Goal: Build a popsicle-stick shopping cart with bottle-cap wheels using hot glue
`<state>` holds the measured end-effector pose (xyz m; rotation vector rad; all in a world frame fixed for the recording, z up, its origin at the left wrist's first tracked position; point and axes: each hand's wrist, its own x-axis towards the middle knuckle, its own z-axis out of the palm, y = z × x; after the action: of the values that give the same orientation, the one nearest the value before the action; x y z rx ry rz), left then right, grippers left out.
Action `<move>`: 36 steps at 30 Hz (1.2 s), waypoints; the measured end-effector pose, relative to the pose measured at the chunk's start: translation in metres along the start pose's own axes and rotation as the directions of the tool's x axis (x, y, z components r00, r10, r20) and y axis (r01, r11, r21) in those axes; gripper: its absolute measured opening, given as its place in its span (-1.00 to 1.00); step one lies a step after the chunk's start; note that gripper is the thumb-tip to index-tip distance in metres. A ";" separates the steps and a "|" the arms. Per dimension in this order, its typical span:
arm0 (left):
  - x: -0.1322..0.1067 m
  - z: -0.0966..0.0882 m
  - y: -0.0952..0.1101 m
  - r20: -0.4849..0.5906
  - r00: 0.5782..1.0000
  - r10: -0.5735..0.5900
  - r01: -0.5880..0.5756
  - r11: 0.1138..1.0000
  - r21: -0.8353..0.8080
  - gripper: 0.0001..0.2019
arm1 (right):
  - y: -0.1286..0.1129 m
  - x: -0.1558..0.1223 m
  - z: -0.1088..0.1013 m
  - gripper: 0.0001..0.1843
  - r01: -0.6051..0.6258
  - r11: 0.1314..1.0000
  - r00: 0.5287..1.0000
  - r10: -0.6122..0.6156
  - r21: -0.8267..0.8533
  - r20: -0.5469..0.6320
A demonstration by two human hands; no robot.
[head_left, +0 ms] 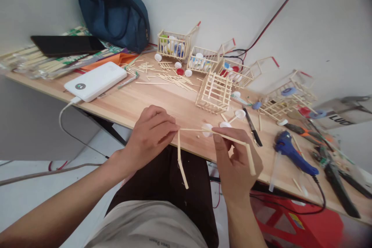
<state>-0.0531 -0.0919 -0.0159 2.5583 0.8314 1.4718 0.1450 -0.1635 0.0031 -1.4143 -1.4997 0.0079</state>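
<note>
Both hands hold one frame of thin wooden sticks over the table's front edge. My left hand pinches its left corner, from which a bent leg of sticks hangs down. My right hand grips the crosspiece farther right, where a second leg angles toward me. Just beyond my fingers lie white bottle caps, two of them joined to a short stick. A small slatted stick basket stands behind my right hand, with a black pen to its right.
Several stick carts holding bottle caps line the wall. Loose sticks, a white power bank with a cable and a phone lie leftward, near a blue bag. A blue glue gun and pliers lie right.
</note>
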 end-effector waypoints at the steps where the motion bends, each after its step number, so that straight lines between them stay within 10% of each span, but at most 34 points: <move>1: 0.001 0.002 0.001 0.004 1.000 0.007 -0.007 1.000 0.001 -0.90 | 0.002 -0.001 0.000 -0.90 0.030 1.000 1.000 -0.030 -0.010 -0.001; 36: 0.010 0.017 0.009 0.121 0.992 -0.038 0.044 0.998 -0.046 -0.93 | 0.013 0.001 -0.002 -0.87 0.194 0.963 0.973 -0.166 -0.185 0.160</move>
<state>-0.0312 -0.0908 -0.0146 2.5486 0.8159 1.2952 0.1563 -0.1596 -0.0034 -1.4534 -1.7855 -0.1612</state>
